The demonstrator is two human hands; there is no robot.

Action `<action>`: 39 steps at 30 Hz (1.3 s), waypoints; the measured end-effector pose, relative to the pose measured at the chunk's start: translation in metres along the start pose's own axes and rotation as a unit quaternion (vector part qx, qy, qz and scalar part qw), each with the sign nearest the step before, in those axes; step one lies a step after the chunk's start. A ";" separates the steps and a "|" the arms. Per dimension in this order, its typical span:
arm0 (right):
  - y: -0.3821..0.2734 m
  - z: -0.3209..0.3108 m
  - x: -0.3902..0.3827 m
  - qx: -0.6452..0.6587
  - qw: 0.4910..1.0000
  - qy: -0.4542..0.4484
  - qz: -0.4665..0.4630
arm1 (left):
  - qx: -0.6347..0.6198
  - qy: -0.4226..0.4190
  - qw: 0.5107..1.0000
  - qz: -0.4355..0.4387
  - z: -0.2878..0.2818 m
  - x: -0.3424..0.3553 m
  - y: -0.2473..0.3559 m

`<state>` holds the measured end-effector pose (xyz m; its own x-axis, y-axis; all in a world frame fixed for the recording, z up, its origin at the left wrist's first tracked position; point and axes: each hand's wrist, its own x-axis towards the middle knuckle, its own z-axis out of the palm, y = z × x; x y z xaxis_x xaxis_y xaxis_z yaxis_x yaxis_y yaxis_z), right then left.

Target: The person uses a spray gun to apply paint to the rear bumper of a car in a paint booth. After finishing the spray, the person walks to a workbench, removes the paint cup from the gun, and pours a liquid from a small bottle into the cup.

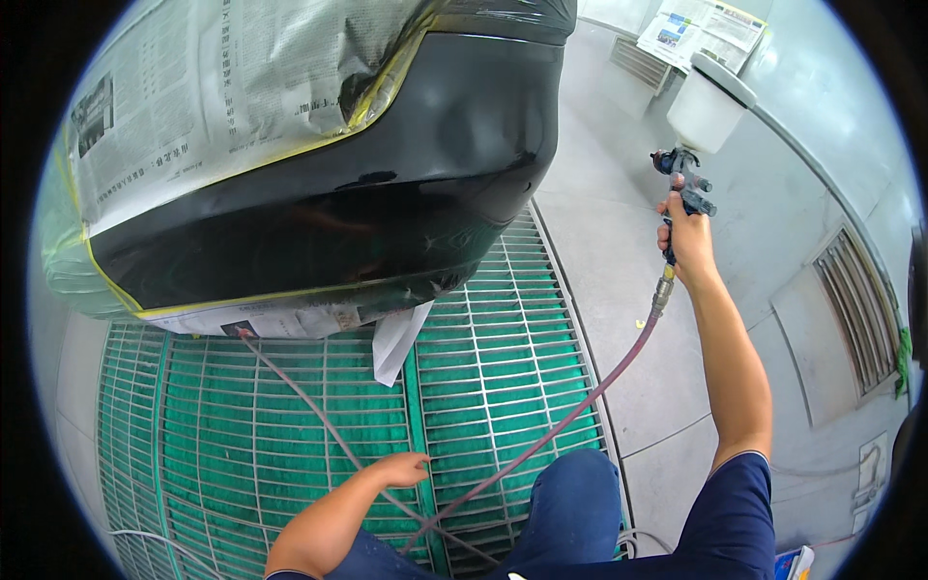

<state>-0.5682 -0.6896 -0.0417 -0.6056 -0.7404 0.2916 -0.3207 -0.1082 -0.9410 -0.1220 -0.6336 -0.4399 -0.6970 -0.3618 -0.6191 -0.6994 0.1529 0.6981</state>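
My right hand (688, 232), out at the right, is wrapped round the handle of a spray gun (684, 179). A white paint cup (709, 111) with a grey lid sits on top of the gun. From the handle's lower end a reddish air hose (619, 367) curves down toward my knees. Low in the middle, my left hand (404, 470) is curled closed above the floor grating, with nothing seen sticking out of it. Ahead stands a glossy black car bumper (387, 217), its upper area covered by newspaper (203, 106) edged with yellow masking tape (261, 155).
Below the bumper lies metal floor grating (503, 387) over green matting. A white paper flap (396, 343) hangs from the bumper's underside. The hose crosses the grating near my legs. On the right are a pale wall with a louvred vent (855, 309) and a newspaper-covered stand (701, 34).
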 end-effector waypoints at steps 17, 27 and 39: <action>-0.118 0.111 -0.124 -0.023 0.937 -0.337 -0.090 | 0.118 0.133 0.979 -0.102 -0.007 0.010 0.004; -0.109 0.096 -0.061 0.047 0.932 -0.360 -0.021 | 0.120 0.147 0.972 -0.137 -0.003 0.000 0.005; -0.051 -0.011 0.031 0.069 0.979 -0.192 0.001 | 0.131 0.081 0.978 -0.140 0.038 -0.017 0.049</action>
<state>-0.5789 -0.6998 0.0177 -0.2799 -0.9324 0.2287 -0.2030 -0.1753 -0.9633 -0.1511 -0.5848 -0.4089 -0.4527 -0.5617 -0.6925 -0.8908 0.2502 0.3794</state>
